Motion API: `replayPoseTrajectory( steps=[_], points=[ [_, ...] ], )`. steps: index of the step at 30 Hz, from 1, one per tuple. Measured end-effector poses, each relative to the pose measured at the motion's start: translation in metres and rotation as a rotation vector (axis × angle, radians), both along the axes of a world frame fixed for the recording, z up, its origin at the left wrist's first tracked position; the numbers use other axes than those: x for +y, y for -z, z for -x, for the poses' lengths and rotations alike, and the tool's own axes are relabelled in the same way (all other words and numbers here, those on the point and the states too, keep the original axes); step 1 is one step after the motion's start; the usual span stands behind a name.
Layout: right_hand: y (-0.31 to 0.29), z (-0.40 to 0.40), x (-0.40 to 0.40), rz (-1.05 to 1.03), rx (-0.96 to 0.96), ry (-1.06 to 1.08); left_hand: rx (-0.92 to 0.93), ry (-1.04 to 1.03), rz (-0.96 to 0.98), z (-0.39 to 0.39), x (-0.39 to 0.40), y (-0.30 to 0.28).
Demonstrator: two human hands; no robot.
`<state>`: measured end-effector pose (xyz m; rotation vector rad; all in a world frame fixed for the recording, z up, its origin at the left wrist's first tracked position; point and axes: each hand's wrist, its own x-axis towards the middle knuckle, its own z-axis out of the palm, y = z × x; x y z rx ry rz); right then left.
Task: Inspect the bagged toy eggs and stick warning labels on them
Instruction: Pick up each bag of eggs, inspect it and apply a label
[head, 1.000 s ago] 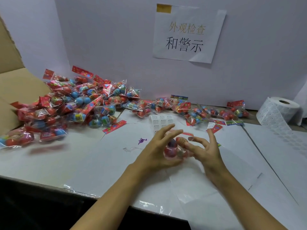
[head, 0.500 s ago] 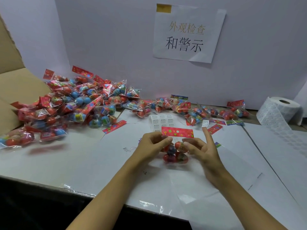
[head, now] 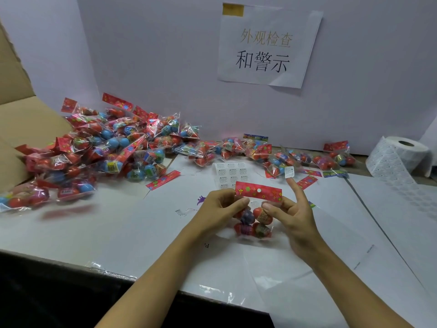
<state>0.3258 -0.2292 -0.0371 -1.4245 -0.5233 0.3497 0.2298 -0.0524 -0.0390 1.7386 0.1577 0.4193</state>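
Note:
A clear bag of toy eggs (head: 254,221) with a red header card hangs upright above the table's middle. My left hand (head: 220,209) pinches the card's left corner. My right hand (head: 289,211) pinches the bag just under the card's right end. Its index finger points up with a small white warning label (head: 289,172) stuck on the tip. A sheet of warning labels (head: 230,172) lies flat just behind the held bag.
A big heap of bagged eggs (head: 113,150) fills the left, next to an open cardboard box (head: 21,124). More bags (head: 295,157) line the back wall. A roll of labels (head: 397,157) stands at the right. White paper covers the table (head: 118,221).
The bag was cupped low between both hands; now it is lifted upright with its red header card up, held at both ends. The labelled index finger has stayed raised.

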Motion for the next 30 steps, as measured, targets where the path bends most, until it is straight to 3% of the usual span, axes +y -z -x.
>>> replayPoseTrajectory(
  steps=[4,10,18,23,30],
  points=[
    [-0.001,-0.001,-0.001,-0.038,0.018,0.045,0.051,0.074,0.025,0.005,0.001,-0.002],
    [0.0,-0.005,-0.002,-0.06,0.037,0.115,0.095,0.143,-0.107,0.003,-0.001,0.002],
    [0.001,-0.014,-0.006,-0.089,0.004,0.35,-0.057,0.012,0.132,0.004,0.003,-0.004],
    [0.001,-0.008,-0.003,-0.052,-0.055,0.27,-0.083,0.024,0.118,0.006,0.001,-0.007],
    [0.0,0.002,-0.004,0.056,-0.246,0.091,-0.083,0.02,-0.099,0.009,0.0,-0.005]
  ],
)
